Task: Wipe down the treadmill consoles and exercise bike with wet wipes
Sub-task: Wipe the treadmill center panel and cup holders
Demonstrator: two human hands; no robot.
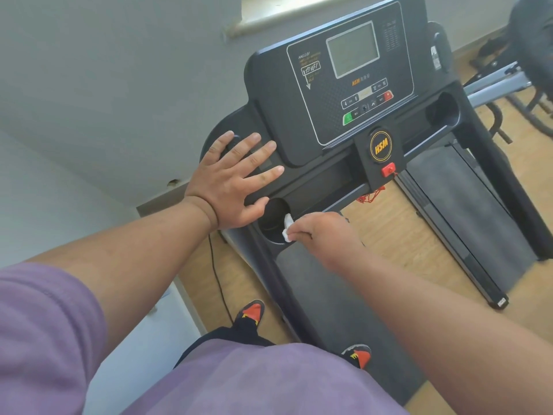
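A black treadmill console (338, 94) with a grey screen and an orange HSM badge fills the upper middle. My left hand (236, 179) lies flat on the console's left end, fingers spread and straight. My right hand (323, 232) pinches a small white wet wipe (287, 228) and holds it against the rim of the left cup holder (273, 221) at the console's near edge. Most of the wipe is hidden inside my fingers.
The treadmill belt (460, 211) runs beneath the console over a wooden floor. A red safety key (388, 170) with a red cord hangs under the badge. A black cable (218, 283) trails down at the left. Other gym equipment (508, 82) stands at the far right. A grey wall is on the left.
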